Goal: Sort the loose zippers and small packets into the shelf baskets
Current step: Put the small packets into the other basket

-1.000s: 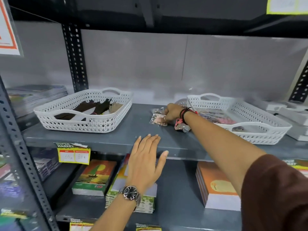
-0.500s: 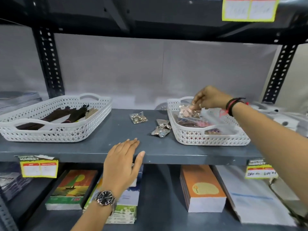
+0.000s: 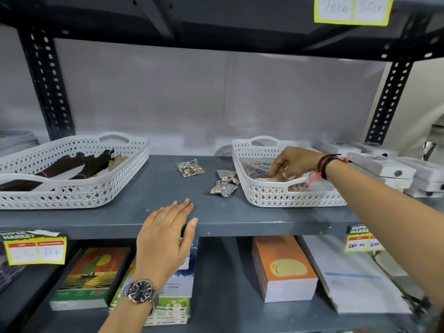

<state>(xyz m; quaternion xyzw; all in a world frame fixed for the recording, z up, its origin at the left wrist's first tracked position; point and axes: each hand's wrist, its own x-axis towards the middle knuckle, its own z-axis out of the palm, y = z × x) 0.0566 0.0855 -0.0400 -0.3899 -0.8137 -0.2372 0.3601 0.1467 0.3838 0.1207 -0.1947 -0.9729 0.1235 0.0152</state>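
Two white lattice baskets stand on the grey shelf (image 3: 168, 212). The left basket (image 3: 72, 198) holds dark zippers (image 3: 79, 164). In the right basket (image 3: 276, 195) lie several clear packets (image 3: 257, 167). My right hand (image 3: 295, 162) reaches down into the right basket, fingertips pressing a packet against the pile; whether it still grips it is unclear. Loose on the shelf between the baskets lie a small clear packet (image 3: 191, 168) and two more packets (image 3: 224, 183) beside the right basket. My left hand (image 3: 168, 239) rests flat on the shelf's front edge, fingers apart, holding nothing.
White boxes (image 3: 394, 171) are stacked on the shelf right of the right basket. Notebooks (image 3: 89, 277) and an orange pad stack (image 3: 283, 267) lie on the lower shelf. Yellow price tags (image 3: 33, 248) hang on the shelf edge. Black perforated uprights (image 3: 48, 87) frame the bay.
My right hand carried a packet from the shelf to the right basket and has now lowered into it. The view shifted right. My left hand stays on the shelf edge.
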